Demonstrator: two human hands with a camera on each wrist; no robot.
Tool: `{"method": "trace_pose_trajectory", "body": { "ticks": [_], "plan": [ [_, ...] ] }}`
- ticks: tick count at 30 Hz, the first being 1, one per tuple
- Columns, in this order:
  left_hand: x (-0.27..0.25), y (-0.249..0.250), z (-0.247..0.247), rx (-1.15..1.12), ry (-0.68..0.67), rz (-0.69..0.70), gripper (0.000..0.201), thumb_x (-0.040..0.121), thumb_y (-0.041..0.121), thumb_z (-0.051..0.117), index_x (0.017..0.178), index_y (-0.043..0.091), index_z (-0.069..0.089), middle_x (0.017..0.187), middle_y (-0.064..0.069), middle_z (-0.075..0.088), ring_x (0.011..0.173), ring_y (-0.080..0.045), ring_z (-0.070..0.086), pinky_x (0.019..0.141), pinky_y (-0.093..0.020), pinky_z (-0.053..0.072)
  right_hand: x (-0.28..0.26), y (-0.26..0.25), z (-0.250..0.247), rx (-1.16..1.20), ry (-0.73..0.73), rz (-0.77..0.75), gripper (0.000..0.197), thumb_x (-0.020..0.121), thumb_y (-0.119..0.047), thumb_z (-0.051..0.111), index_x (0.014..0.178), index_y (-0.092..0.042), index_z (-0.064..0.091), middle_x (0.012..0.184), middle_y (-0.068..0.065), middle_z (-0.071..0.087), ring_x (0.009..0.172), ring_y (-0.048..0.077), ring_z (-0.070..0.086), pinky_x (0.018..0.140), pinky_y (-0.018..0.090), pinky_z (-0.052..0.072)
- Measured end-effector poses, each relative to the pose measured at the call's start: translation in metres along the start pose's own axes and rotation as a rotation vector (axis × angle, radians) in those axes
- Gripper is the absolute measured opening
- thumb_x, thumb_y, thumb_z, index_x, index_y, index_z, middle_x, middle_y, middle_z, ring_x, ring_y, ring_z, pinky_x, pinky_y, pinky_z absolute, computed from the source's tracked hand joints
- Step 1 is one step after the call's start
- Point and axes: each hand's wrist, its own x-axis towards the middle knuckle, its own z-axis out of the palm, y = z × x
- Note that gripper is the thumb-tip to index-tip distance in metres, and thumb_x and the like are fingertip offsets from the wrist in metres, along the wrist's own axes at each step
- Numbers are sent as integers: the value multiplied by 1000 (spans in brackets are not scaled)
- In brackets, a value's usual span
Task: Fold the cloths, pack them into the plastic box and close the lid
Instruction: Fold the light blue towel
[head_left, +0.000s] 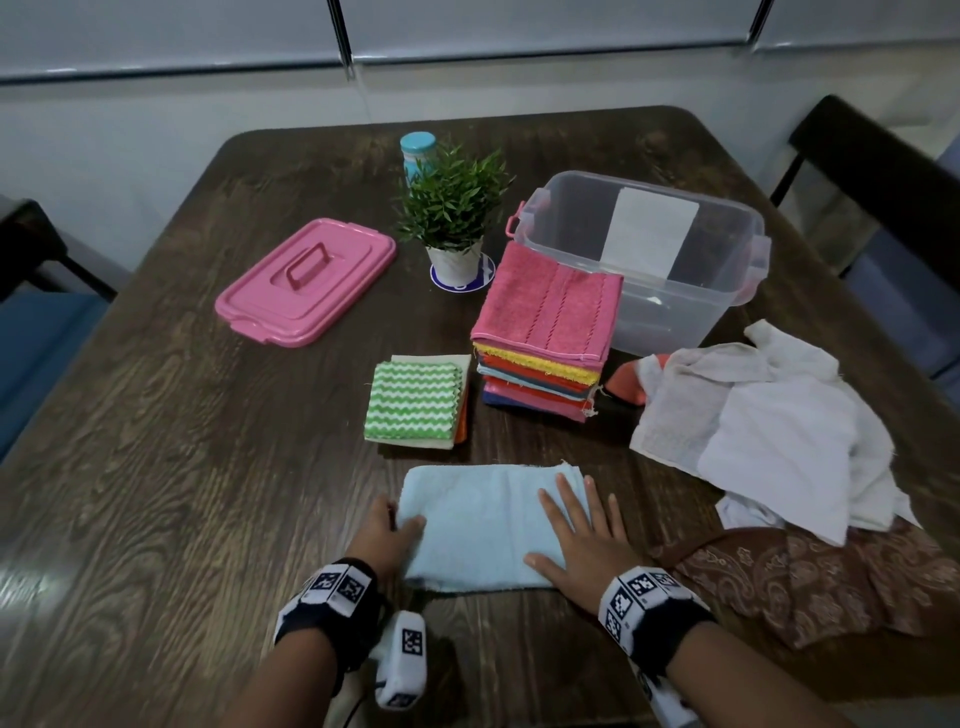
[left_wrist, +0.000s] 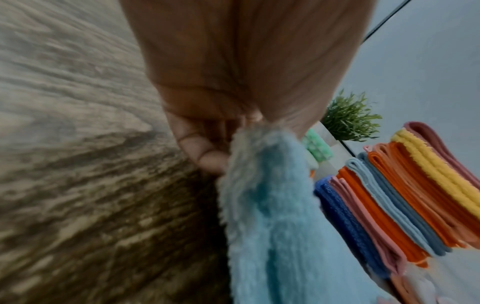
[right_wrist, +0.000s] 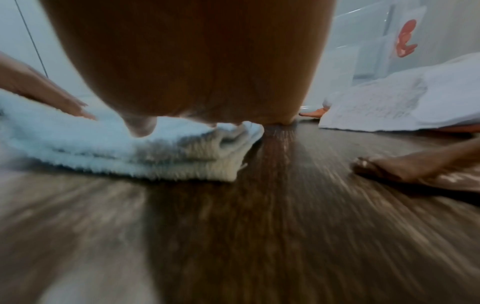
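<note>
Cloth in hand: the pale blue fluffy terry cloth (head_left: 488, 525) lies flat on the dark wood-grain tabletop (head_left: 182, 467), directly in front of you, already folded into a band.
Long axis: it runs left to right across your body, so each short end sits under one of your hands.
Left hand: your left hand (head_left: 387, 532) pinches the left short end, thumb on top and fingers curled round the edge; the left wrist view shows the pile bunched in that grip.
Right hand: your right hand (head_left: 576, 535) lies flat with fingers spread, pressing the right part of the cloth, the outer fingers spilling onto the tabletop.
Likely next move: probably you carry the left end over towards the right; the pressing hand would have to clear out of the way.
Where it goes: the tall stack of folded coloured cloths (head_left: 545, 332) and the smaller pile topped by a green-and-white zigzag cloth (head_left: 413, 397) stand just beyond, away from you.
Box: the clear plastic box (head_left: 670, 260) stands open behind the stack, nearer your right hand.
Lid: the pink plastic lid (head_left: 306, 280) lies far left, nearer your left hand.
Still unfolded: crumpled white cloths (head_left: 769, 431) and a brown patterned cloth (head_left: 831, 582) lie to your right.
</note>
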Motion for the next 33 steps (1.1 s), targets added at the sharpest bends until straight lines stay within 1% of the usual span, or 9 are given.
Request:
{"method": "trace_pose_trajectory", "body": {
  "ticks": [3,6,9,13,17,20,25,29,33],
  "plan": [
    [-2,5,-4,-87,26,86,31,90,26,64,112,19,43,98,1,58,83,-16,61,64,-35,53,-1,-8,-20,140,143,14,73,96,-59,29,154,-23,3,161,-2,-15,146,21,-20,118,41,-9],
    [-6,13,-6,-104,14,195,39,85,27,71,112,22,43,105,1,58,90,-18,63,74,-39,55,2,-15,-37,540,310,48,46,99,-33,47,142,-18,40,149,0,37,141,18,30,112,25,22],
    [-14,29,0,-60,9,332,41,84,22,71,115,20,45,106,3,58,94,-15,61,79,-35,54,9,-21,-47,934,151,107,16,98,-31,51,107,-22,61,119,-2,63,113,17,59,102,30,42],
    [-27,58,17,-2,-66,456,41,87,24,68,120,24,46,105,5,57,91,-14,61,74,-29,53,8,-35,-60,1348,-112,163,35,97,-51,43,113,-23,56,121,2,62,108,22,62,97,41,50],
    [-39,78,38,-71,-351,431,35,97,21,54,131,23,45,112,-3,61,78,-18,70,62,-26,55,12,-35,-55,1747,-266,192,62,84,-65,55,122,-17,64,117,16,68,109,34,65,98,48,49],
    [-37,78,43,-6,-433,446,27,101,12,40,121,19,56,118,0,62,86,-15,70,72,-26,54,17,-27,-46,1704,-150,286,62,76,-50,73,124,-13,61,111,19,69,105,38,65,99,56,46],
    [-25,64,39,160,-169,535,23,96,15,51,115,26,59,115,7,58,88,-8,60,75,-16,49,21,-10,-38,1505,15,350,29,99,-23,50,125,-13,58,110,15,68,104,34,64,99,53,47],
    [-14,50,47,537,-194,662,51,96,32,50,144,23,36,149,2,34,132,-17,37,109,-29,32,21,0,-35,1222,65,356,30,100,-27,46,122,-11,59,108,10,66,102,28,63,94,38,49],
    [-10,40,64,801,-282,640,68,99,44,41,153,25,5,161,4,-7,148,-18,-5,120,-39,10,23,5,-30,928,94,365,35,101,-30,41,123,-9,59,116,13,64,100,25,60,82,30,44]
  ]
}}
